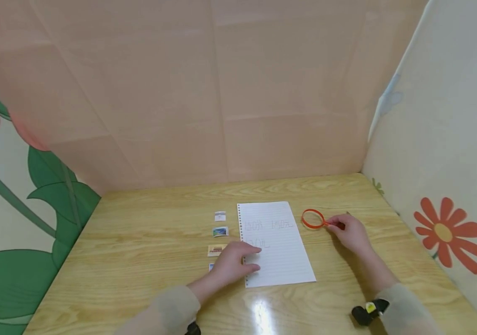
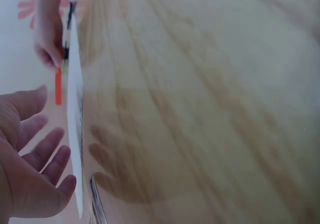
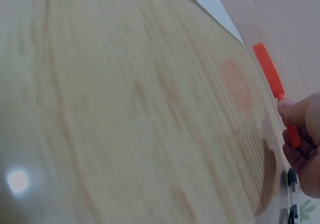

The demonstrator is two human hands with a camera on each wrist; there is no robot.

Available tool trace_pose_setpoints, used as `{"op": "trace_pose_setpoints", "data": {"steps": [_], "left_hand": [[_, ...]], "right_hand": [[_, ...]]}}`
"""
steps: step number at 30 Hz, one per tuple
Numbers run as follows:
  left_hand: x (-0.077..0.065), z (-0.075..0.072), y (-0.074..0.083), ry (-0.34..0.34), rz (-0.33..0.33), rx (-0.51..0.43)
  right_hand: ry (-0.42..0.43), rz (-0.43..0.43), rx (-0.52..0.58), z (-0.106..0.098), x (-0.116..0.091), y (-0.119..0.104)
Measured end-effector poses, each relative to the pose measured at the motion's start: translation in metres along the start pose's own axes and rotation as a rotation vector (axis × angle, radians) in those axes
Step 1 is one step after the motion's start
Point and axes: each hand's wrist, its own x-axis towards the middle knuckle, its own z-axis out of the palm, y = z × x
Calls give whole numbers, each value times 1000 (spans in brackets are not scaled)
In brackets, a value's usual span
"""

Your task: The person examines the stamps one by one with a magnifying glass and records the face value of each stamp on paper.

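Note:
My right hand (image 1: 349, 231) pinches the handle of a red-rimmed magnifying glass (image 1: 314, 227) to the right of a sheet of lined paper (image 1: 280, 265). In the right wrist view, the magnifying glass (image 3: 270, 71) is held up off the tabletop, above its reflection. Over the paper's left edge reaches my left hand (image 1: 235, 261), thumb and fingers spread and nothing between them. The left wrist view has this hand (image 2: 32, 159) with loosely bent fingers beside the sheet (image 2: 75, 98). Handwritten figures mark the paper's upper half, partly covered by the left hand.
Small stamp-like pictures line up left of the paper: a pale one (image 1: 220, 216), a blue-green one (image 1: 220, 231), a yellowish one (image 1: 216, 250) and another partly hidden by the left hand. A dark object (image 3: 292, 178) lies beyond the right hand. Walls border the wooden table (image 1: 146, 232).

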Motion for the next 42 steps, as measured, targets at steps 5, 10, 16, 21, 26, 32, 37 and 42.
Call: {"op": "trace_pose_setpoints", "data": {"steps": [5, 10, 16, 21, 26, 32, 37, 42], "left_hand": [[2, 6, 7, -16, 30, 28], [2, 9, 11, -5, 39, 39], [2, 13, 12, 2, 72, 86], [1, 16, 11, -14, 34, 75], [-2, 17, 12, -27, 19, 85], [-3, 17, 11, -34, 27, 101], [-3, 18, 9, -45, 15, 102], [-2, 19, 8, -51, 12, 117]], "right_hand": [[6, -15, 14, -4, 0, 4], [28, 21, -22, -3, -1, 3], [47, 48, -58, 2, 2, 2], [46, 82, -75, 7, 5, 3], [61, 80, -95, 10, 7, 4], [45, 81, -96, 10, 9, 5], [11, 90, -63, 4, 10, 8], [20, 108, -20, -7, 9, 9]]}}
